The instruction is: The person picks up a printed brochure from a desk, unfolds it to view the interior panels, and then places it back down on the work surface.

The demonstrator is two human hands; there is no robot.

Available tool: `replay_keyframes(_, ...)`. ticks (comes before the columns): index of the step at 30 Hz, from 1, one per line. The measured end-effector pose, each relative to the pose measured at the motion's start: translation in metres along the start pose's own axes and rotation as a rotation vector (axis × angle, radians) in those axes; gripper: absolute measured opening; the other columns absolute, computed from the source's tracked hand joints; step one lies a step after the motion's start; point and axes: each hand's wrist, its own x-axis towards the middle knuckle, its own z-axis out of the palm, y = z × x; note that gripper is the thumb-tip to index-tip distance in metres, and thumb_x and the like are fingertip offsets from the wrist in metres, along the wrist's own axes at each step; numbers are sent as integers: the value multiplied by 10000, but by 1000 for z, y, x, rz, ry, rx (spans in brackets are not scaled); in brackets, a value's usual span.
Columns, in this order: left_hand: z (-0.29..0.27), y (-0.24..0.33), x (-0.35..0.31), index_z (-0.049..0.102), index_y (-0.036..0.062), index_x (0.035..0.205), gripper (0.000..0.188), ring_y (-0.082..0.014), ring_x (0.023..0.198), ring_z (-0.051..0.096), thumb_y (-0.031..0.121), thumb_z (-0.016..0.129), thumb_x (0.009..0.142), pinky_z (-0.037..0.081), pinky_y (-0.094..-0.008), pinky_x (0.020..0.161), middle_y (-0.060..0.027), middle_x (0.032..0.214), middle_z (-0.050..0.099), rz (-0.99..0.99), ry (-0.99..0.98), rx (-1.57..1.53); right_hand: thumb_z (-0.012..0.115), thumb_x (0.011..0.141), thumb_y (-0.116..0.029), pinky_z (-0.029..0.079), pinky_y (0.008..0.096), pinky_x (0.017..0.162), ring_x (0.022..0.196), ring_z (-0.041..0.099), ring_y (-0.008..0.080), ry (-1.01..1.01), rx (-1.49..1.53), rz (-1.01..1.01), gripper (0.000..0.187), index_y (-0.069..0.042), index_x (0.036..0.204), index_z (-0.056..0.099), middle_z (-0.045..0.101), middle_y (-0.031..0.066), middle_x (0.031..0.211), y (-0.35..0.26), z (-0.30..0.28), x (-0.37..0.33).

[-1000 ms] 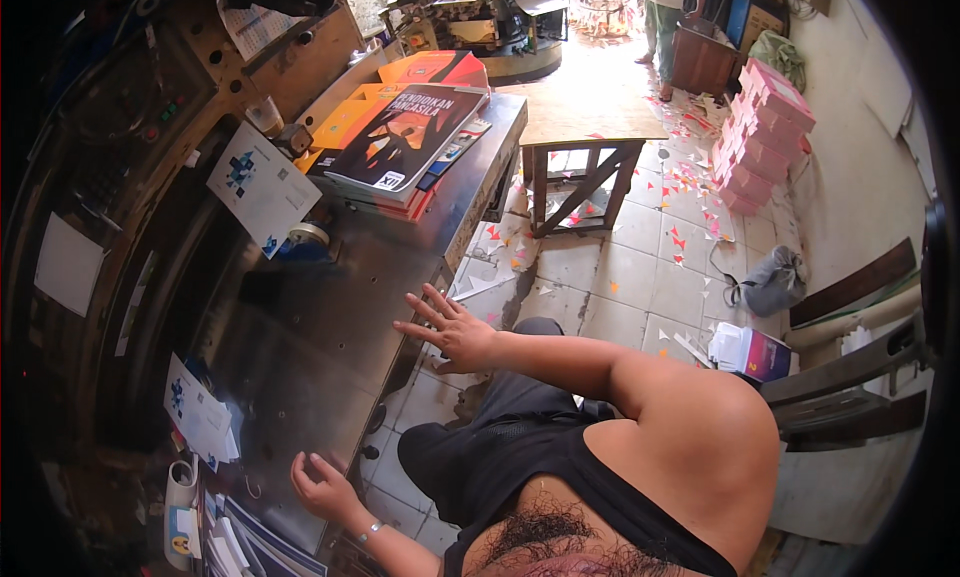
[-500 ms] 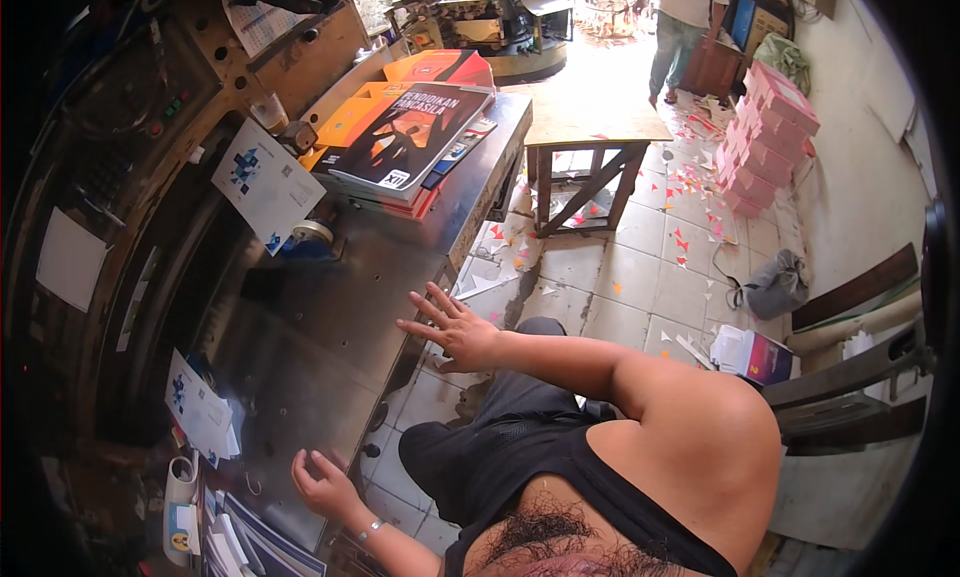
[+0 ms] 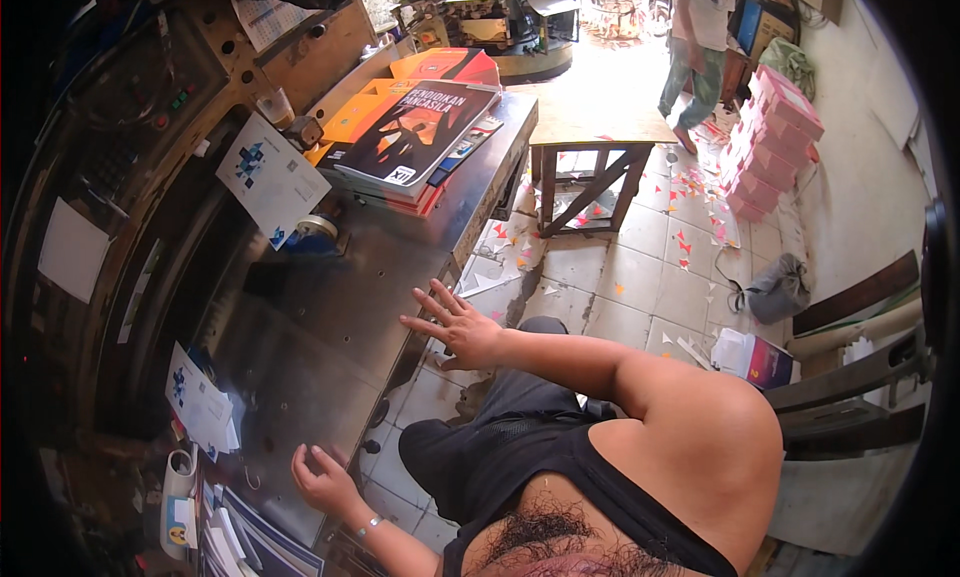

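Note:
My right hand (image 3: 462, 329) hovers by the front edge of the metal machine table (image 3: 300, 322), fingers spread and nothing in them. Lower down, over the near part of the same table, my left hand (image 3: 328, 482) is loosely bent with its fingers apart and appears empty. A bracelet circles the left wrist. Beyond both hands, a stack of books with a dark-covered book (image 3: 415, 142) on top lies at the table's far end, beside orange covers (image 3: 360, 112). White printed sheets (image 3: 272, 182) rest against the machine on the left.
A wooden stool-like table (image 3: 600, 127) stands past the metal table. Pink wrapped stacks (image 3: 770, 147) line the right wall. Paper scraps litter the tiled floor (image 3: 630, 267). A grey bag (image 3: 778, 289) and a white box (image 3: 750, 357) sit at right. Another person (image 3: 697, 57) walks at the back.
The person at the back has stepped closer, toward the wooden table. My hands have barely moved; the view has shifted very slightly.

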Motion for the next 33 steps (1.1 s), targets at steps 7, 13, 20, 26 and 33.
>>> replay_keyframes(7,-2,1,1,714,27,1110,281,-342,1011,703,278,646,1004,566,-424,871,-142,1124,730,16,3,6,873,773,-427,168,606,1271,1578,-40,516,7,12,-5,1199,-321,1684,102,-19,217,1738,0,0,0)
replay_keyframes(13,-3,7,1,715,14,1078,262,-349,1024,698,251,656,985,549,-436,904,-144,1117,734,-19,5,-5,855,767,-361,153,647,1259,1590,-70,483,32,74,-14,1190,-338,1683,96,-32,194,1747,3,5,0)
replay_keyframes(20,-2,7,1,717,18,1083,265,-344,1012,703,257,653,988,553,-432,894,-141,1114,736,-24,8,-5,870,758,-371,144,646,1261,1585,-63,497,41,53,-26,1216,-329,1685,85,-26,201,1745,5,7,1)
replay_keyframes(26,-1,0,0,710,27,1122,287,-335,1021,703,281,636,1011,568,-416,877,-140,1136,727,-6,-6,15,878,756,-378,128,636,1270,1586,-63,494,37,51,-23,1226,-331,1684,78,-26,198,1745,4,7,1)
replay_keyframes(33,-1,3,0,712,22,1087,257,-341,1036,696,251,653,987,548,-431,907,-138,1128,732,-33,-7,-15,887,749,-384,123,630,1274,1587,-65,490,30,42,-19,1239,-333,1683,76,-26,196,1745,3,5,1)
